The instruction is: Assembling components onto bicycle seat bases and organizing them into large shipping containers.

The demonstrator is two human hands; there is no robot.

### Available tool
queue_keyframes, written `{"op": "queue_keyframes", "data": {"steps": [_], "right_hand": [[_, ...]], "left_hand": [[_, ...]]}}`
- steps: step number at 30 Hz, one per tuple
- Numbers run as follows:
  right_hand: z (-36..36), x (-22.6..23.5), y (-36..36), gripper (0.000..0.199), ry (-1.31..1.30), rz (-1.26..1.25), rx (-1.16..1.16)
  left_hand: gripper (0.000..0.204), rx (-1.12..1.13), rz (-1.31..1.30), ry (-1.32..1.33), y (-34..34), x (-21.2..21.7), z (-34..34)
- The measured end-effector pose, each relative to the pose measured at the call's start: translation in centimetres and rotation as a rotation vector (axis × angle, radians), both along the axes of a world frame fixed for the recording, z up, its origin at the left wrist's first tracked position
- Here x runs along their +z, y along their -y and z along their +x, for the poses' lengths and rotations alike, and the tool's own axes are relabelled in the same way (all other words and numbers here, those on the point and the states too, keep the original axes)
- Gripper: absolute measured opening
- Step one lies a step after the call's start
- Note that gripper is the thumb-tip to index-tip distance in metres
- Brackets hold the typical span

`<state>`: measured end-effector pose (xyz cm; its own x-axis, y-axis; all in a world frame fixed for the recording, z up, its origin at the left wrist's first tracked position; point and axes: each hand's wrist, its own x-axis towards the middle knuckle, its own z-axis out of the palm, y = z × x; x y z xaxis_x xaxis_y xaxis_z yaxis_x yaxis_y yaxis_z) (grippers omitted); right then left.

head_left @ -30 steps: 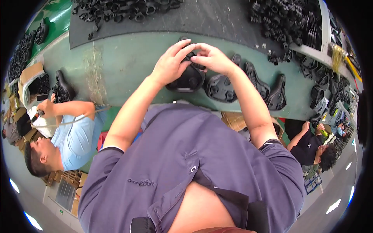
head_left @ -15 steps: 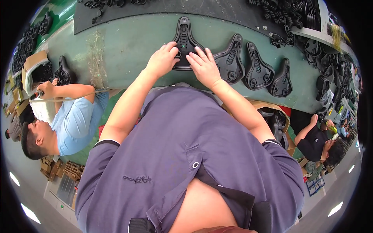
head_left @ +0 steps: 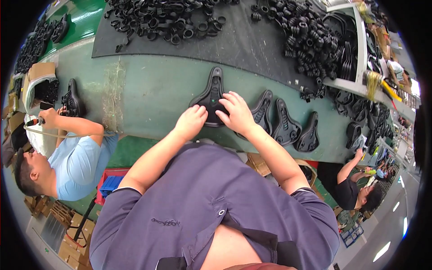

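A black bicycle saddle (head_left: 214,90) lies underside up on the green table, its narrow nose pointing away from me. My left hand (head_left: 192,121) is closed on the left side of its wide rear end, fingertips over the hollow underside. On the opposite side, my right hand (head_left: 237,113) grips the rear edge, thumb apart from the bent fingers. What lies beneath the fingertips is hidden. To the right stand more upturned saddles in a row: one partly behind my right hand (head_left: 262,110), a middle one (head_left: 286,123) and an outer one (head_left: 308,132).
Beyond the saddle, a dark mat (head_left: 252,54) bears heaps of black rings (head_left: 175,22) and small ribbed black parts (head_left: 310,40). A co-worker in light blue (head_left: 78,155) holds a power tool at the left, near an open carton (head_left: 42,69). Another person in black (head_left: 342,180) works at the right.
The view has tilted, so the table sits lower and more of the mat shows. My right hand's fingers, stretched out before, now bend onto the saddle; my left hand sits nearer its rear edge.
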<state>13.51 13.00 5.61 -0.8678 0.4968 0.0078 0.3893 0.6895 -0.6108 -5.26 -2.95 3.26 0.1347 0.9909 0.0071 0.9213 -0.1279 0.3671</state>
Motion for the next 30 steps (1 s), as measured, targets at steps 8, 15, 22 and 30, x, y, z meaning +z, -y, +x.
{"op": "queue_keyframes", "data": {"steps": [8, 15, 22, 30], "right_hand": [[-14.8, -1.8, -21.7, 0.055, -0.093, 0.27, -0.135], [-31.4, -2.7, -35.1, 0.064, 0.312, 0.108, -0.367], [-29.7, -4.9, -34.3, 0.041, 0.316, 0.389, -0.392], [-25.0, -3.2, -26.8, 0.028, 0.246, 0.21, -0.464]], "left_hand": [[0.054, 0.635, 0.187, 0.139, -10.5, -1.1, -9.6], [0.06, 0.896, -0.036, 0.085, -20.0, -5.8, -17.6], [0.048, 0.823, 0.159, 0.194, -15.6, -6.2, -17.4], [0.048, 0.666, 0.119, 0.44, -7.8, -2.1, -13.6]]}}
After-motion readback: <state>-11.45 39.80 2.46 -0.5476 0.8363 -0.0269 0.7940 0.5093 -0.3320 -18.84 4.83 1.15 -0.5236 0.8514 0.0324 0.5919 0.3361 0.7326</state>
